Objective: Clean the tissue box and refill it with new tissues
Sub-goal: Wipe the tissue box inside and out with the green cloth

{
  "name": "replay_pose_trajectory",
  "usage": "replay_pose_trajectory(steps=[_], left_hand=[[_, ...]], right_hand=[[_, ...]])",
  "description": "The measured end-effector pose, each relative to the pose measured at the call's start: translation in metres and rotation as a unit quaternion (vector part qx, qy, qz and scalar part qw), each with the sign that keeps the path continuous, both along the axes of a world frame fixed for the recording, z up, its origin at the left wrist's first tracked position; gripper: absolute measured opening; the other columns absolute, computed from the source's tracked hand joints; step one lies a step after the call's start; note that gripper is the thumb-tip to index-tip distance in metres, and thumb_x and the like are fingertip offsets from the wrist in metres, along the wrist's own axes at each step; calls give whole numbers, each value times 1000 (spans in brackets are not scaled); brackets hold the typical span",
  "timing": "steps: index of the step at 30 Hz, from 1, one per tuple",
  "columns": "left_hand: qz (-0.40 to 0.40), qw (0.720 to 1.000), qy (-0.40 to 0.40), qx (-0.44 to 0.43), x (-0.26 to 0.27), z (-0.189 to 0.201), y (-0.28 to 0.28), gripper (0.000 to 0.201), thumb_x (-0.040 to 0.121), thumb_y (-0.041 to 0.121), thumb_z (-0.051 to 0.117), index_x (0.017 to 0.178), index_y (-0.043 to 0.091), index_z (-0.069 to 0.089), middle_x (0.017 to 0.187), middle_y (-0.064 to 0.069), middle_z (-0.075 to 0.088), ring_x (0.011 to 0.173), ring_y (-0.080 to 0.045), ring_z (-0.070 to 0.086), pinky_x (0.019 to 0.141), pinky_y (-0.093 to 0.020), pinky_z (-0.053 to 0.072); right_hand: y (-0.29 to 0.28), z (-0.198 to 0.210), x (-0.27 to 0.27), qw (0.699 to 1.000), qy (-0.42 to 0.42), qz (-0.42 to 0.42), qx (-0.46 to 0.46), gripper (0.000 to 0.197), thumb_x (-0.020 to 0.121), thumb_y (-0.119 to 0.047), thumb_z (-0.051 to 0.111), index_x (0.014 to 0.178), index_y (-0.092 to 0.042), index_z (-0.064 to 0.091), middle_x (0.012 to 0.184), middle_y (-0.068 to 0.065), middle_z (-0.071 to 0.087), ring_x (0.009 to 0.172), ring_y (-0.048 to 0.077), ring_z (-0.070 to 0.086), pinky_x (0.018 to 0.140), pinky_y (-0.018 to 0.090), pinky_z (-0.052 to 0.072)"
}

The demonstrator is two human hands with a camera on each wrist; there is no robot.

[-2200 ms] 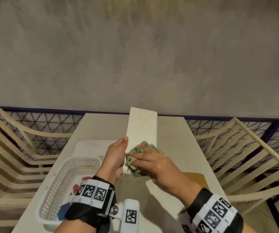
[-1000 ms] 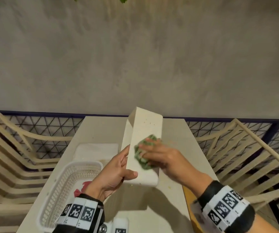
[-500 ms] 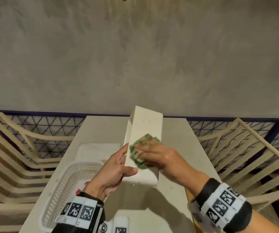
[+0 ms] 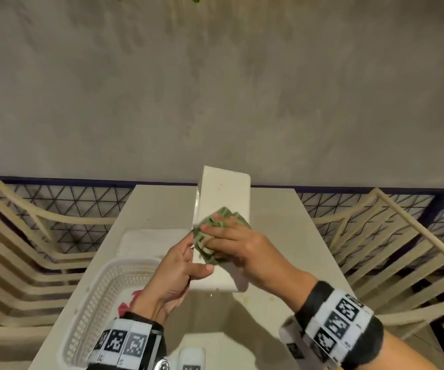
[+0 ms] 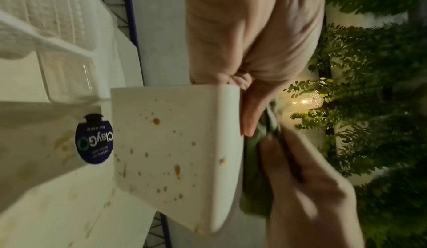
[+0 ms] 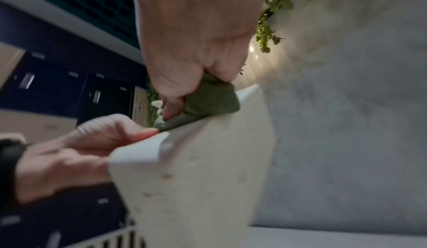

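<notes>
One tissue box (image 4: 223, 193), one green cloth (image 4: 210, 236), one white basket (image 4: 100, 297), two chairs (image 4: 15, 236).

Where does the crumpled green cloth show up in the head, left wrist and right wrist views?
Head: crumpled green cloth at centre, pressed on the cream rectangular tissue box.
Left wrist: right of centre, beside the box's edge.
Right wrist: upper centre, under the right hand.
Shared landmark: the box.

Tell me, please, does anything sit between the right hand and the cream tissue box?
Only the crumpled green cloth, which the right hand presses against the cream rectangular tissue box; the left hand grips its near end.
</notes>
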State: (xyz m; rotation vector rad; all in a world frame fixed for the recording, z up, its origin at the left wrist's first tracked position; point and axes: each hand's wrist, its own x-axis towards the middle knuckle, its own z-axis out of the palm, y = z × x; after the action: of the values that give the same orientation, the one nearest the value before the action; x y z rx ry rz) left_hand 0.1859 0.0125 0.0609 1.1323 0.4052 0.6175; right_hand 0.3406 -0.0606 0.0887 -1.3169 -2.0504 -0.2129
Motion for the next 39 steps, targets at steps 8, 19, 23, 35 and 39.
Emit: replay_pose_trajectory(steps=[8, 19, 23, 35, 39], left_hand=[[18, 1000, -2, 7, -1, 6, 5, 78, 50, -16, 59, 123, 11, 56, 112, -8, 70, 103, -22, 65, 76, -26, 55], [13, 999, -3, 31, -11, 11, 5, 70, 52, -16, 58, 116, 14, 61, 109, -9, 72, 100, -24, 67, 78, -29, 56], [-21, 999, 30, 37, -2, 7, -6, 68, 52, -14, 59, 113, 15, 63, 104, -5, 73, 95, -21, 68, 74, -30, 55], [-10, 998, 47, 28, -4, 3, -8, 67, 51, -14, 58, 112, 13, 63, 98, -6, 74, 89, -21, 68, 75, -33, 51], [-35, 996, 69, 36, -5, 2, -11, 70, 51, -15, 56, 114, 13, 64, 108, -10, 72, 98, -24, 67, 77, -32, 50]], right_hand=[[11, -1, 0, 1000, 18, -19, 0, 27, 82, -12, 58, 106, -8, 70, 123, 8, 63, 121, 27, 51, 106, 39, 37], [5, 7, 22, 1000, 14, -23, 1, 26, 78, -2, 63, 103, -7, 71, 120, 8, 64, 120, 18, 49, 105, 34, 37], [27, 36, 17, 990, 79, -114, 31, 25, 75, -9, 66, 99, -5, 72, 115, 12, 67, 111, 31, 59, 96, 45, 45], [19, 21, 15, 997, 17, -68, -7, 26, 76, -5, 64, 101, -4, 72, 116, 11, 67, 113, 27, 56, 101, 36, 39], [14, 28, 49, 986, 100, -131, 11, 23, 74, 6, 66, 96, 1, 72, 108, 18, 69, 103, 27, 62, 96, 10, 33]])
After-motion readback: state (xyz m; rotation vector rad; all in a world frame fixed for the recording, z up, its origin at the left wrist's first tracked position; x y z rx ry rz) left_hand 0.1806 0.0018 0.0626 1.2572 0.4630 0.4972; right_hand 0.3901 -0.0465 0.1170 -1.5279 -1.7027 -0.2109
